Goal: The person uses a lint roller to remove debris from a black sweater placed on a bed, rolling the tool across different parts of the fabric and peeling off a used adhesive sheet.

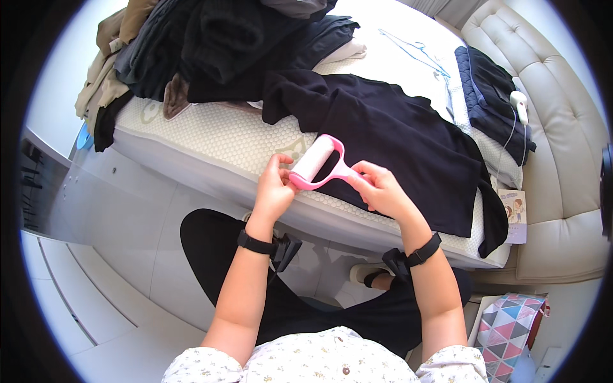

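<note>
A lint roller (313, 159) with a white roll and a pink frame is held over the near edge of the bed. My right hand (383, 189) is closed round its pink handle. At the roll's left end, the fingers of my left hand (275, 190) curl against the roll and the frame's corner; the fingertips are partly hidden. Behind the roller, a black garment (396, 137) lies spread across the mattress (191, 131), with one part hanging over the near right edge.
Dark and beige clothes (217, 45) are heaped at the back left. Blue hangers (418, 51) lie farther back. By the padded headboard (543, 76) are a folded dark quilted garment (488, 96) and a white corded device (519, 105). A triangle-patterned bag (507, 329) stands lower right.
</note>
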Demonstrator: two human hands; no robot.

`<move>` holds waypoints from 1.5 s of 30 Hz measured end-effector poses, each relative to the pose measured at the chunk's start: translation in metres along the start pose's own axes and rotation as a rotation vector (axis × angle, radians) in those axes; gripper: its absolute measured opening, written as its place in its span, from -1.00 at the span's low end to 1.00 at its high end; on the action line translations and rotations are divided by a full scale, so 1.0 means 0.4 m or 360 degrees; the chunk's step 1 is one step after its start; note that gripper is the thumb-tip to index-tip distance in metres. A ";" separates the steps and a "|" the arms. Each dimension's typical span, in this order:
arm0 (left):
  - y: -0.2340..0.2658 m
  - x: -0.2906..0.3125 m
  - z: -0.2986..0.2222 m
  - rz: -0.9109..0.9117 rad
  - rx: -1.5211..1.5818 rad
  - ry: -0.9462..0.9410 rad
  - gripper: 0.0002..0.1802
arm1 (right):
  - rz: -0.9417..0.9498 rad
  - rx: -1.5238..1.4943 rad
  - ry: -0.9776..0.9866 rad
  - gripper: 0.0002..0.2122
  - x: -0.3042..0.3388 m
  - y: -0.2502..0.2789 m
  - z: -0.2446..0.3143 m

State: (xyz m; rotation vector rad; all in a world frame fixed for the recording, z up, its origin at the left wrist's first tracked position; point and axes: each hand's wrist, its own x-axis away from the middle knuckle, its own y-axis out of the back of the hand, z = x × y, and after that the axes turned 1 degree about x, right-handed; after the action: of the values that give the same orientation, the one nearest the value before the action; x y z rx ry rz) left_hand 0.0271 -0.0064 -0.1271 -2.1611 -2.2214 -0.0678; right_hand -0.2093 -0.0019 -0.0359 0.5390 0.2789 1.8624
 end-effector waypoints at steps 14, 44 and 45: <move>-0.005 0.007 -0.036 0.0041 0.0033 0.0174 -0.46 | -0.0022 0.0004 -0.0170 -0.77 0.168 0.249 0.041; -0.027 0.017 -0.165 0.0497 0.0073 0.0070 -0.58 | -0.0021 0.0162 0.0508 -0.86 0.108 0.102 -0.060; -0.023 0.020 -0.192 0.0550 -0.0051 0.0065 -0.61 | -0.0056 0.0125 0.0512 -0.85 0.098 0.091 -0.055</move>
State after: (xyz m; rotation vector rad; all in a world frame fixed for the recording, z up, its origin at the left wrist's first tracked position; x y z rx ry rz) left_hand 0.0176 -0.0033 -0.0502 -2.4988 -1.8062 -0.1348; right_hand -0.2610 0.0235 -0.0299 0.2823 0.5731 1.9066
